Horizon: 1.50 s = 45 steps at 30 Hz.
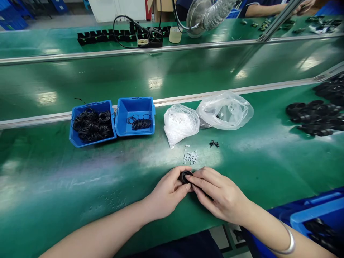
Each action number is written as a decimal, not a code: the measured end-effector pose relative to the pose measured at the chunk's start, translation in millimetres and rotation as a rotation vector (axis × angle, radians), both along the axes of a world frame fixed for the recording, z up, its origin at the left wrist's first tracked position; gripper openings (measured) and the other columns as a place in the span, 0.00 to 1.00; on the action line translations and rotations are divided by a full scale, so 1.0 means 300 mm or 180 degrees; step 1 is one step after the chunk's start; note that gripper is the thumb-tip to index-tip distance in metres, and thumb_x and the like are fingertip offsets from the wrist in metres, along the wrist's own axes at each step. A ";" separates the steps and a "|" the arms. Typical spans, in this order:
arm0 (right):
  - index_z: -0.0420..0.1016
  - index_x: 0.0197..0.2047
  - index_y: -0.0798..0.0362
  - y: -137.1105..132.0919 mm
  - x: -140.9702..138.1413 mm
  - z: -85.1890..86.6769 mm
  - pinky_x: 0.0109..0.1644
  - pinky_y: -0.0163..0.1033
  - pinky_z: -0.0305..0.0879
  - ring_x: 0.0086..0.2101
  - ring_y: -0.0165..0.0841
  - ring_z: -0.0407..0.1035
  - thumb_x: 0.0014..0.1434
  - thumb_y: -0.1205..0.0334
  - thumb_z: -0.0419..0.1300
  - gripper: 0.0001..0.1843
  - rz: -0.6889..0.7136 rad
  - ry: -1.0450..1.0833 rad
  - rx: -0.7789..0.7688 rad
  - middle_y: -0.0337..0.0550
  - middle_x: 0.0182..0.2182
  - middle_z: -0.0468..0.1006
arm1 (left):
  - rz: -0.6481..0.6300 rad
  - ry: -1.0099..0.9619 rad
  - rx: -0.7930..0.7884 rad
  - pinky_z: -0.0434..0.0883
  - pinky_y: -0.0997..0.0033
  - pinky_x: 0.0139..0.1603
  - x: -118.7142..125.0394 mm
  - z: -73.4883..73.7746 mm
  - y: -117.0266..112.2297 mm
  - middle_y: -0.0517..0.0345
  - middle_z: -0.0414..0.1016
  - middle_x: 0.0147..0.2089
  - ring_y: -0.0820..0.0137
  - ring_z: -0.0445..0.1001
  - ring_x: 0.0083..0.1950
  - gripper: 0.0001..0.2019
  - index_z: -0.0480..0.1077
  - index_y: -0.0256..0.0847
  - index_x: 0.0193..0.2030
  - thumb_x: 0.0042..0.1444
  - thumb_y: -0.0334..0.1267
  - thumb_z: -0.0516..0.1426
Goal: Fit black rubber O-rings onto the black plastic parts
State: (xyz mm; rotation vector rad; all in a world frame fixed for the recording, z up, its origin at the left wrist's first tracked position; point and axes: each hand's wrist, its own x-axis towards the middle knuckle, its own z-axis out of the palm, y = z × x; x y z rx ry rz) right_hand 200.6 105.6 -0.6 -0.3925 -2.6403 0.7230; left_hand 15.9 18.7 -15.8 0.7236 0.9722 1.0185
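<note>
Bare forearms [104, 229], the right one wearing a silver bangle [291, 243], reach up from the near edge to two hands that meet over a green worktop [67, 200]. Between them is a black ring-shaped part [183, 175], its round opening turned up toward the camera. The left hand [167, 195] has closed on it, forefinger round the far side and thumb along the near side. The right hand [221, 193] comes in from 4 o'clock with bent fingers, forefinger tip at the opening and thumb low on the right; these fingers hide too much to tell whether they pinch anything

The part looks light and fairly stiff, like moulded plastic, with a smooth wall that might turn or slip under dry fingertips. It seems unlikely to break under a firm pinch; the outer wall offers the best hold, since that leaves the opening free

From the part, loose grey pieces [190, 157] lie near at 12 o'clock, with a clear bag of white pieces [181, 123] beyond. Small black pieces [214, 144] sit at 1 o'clock. At 10 and 11 o'clock, touching or nearly so, stand a blue bin of black coils [71, 134] and a second blue bin [134, 104]. Black parts [314, 116] are heaped at 2 o'clock
</note>
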 end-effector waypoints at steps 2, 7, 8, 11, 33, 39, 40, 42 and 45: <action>0.66 0.61 0.58 0.000 0.001 0.001 0.45 0.47 0.72 0.42 0.40 0.69 0.61 0.73 0.55 0.24 0.0041 -0.0042 0.0026 0.53 0.43 0.72 | -0.0019 0.0139 0.0015 0.69 0.54 0.57 0.000 -0.004 -0.002 0.51 0.69 0.51 0.61 0.73 0.51 0.19 0.62 0.45 0.60 0.62 0.38 0.56; 0.65 0.61 0.61 0.001 0.006 0.003 0.44 0.49 0.73 0.42 0.41 0.69 0.60 0.75 0.56 0.25 0.0190 -0.0111 0.0177 0.54 0.42 0.73 | -0.0061 0.0283 0.0036 0.71 0.55 0.54 0.000 -0.008 -0.004 0.52 0.68 0.47 0.62 0.73 0.49 0.19 0.62 0.45 0.60 0.62 0.37 0.56; 0.65 0.61 0.61 0.002 0.006 0.003 0.44 0.49 0.73 0.42 0.42 0.69 0.61 0.75 0.55 0.25 0.0230 -0.0132 0.0244 0.54 0.41 0.74 | -0.0063 0.0249 0.0032 0.70 0.55 0.54 -0.001 -0.008 -0.004 0.53 0.69 0.46 0.62 0.73 0.49 0.20 0.62 0.45 0.60 0.62 0.37 0.56; 0.66 0.61 0.59 0.005 0.001 0.009 0.43 0.50 0.74 0.41 0.42 0.70 0.62 0.73 0.54 0.24 0.0319 -0.0178 0.0431 0.53 0.40 0.75 | -0.0089 0.0215 0.0022 0.70 0.55 0.54 -0.002 -0.009 -0.005 0.52 0.69 0.47 0.63 0.73 0.49 0.20 0.61 0.46 0.61 0.63 0.37 0.55; 0.67 0.60 0.59 0.015 -0.001 0.036 0.41 0.46 0.73 0.40 0.41 0.69 0.64 0.71 0.51 0.22 0.0255 -0.0547 0.0434 0.52 0.39 0.73 | -0.0066 -0.0058 0.0001 0.68 0.53 0.62 -0.006 -0.009 0.000 0.51 0.68 0.53 0.60 0.72 0.57 0.20 0.60 0.44 0.61 0.63 0.33 0.55; 0.65 0.61 0.55 0.014 0.006 0.035 0.37 0.40 0.72 0.38 0.36 0.70 0.63 0.72 0.51 0.23 -0.0080 -0.0030 0.0026 0.50 0.41 0.72 | -0.0141 -0.0320 0.0214 0.66 0.54 0.63 -0.005 0.025 0.008 0.51 0.68 0.53 0.61 0.71 0.58 0.16 0.62 0.41 0.57 0.63 0.32 0.55; 0.64 0.62 0.55 0.016 0.009 0.035 0.37 0.40 0.71 0.38 0.35 0.70 0.63 0.73 0.52 0.24 -0.0239 0.0239 -0.0078 0.50 0.41 0.72 | -0.0163 -0.0365 0.0263 0.67 0.55 0.62 -0.004 0.031 0.010 0.50 0.68 0.53 0.61 0.72 0.58 0.15 0.62 0.41 0.56 0.63 0.33 0.55; 0.64 0.61 0.55 0.023 0.012 0.039 0.37 0.39 0.70 0.36 0.34 0.69 0.61 0.76 0.53 0.25 -0.0560 0.0661 -0.0226 0.48 0.39 0.72 | -0.0194 -0.0315 0.0313 0.70 0.57 0.58 -0.002 0.037 0.010 0.49 0.67 0.54 0.61 0.74 0.56 0.13 0.62 0.40 0.55 0.64 0.34 0.54; 0.64 0.61 0.54 0.035 0.014 0.044 0.35 0.39 0.69 0.33 0.33 0.68 0.61 0.75 0.54 0.25 -0.0719 0.0792 -0.0271 0.46 0.36 0.71 | -0.0191 -0.0015 0.0324 0.75 0.62 0.46 0.003 0.035 0.007 0.48 0.67 0.52 0.61 0.77 0.50 0.11 0.63 0.40 0.54 0.67 0.37 0.51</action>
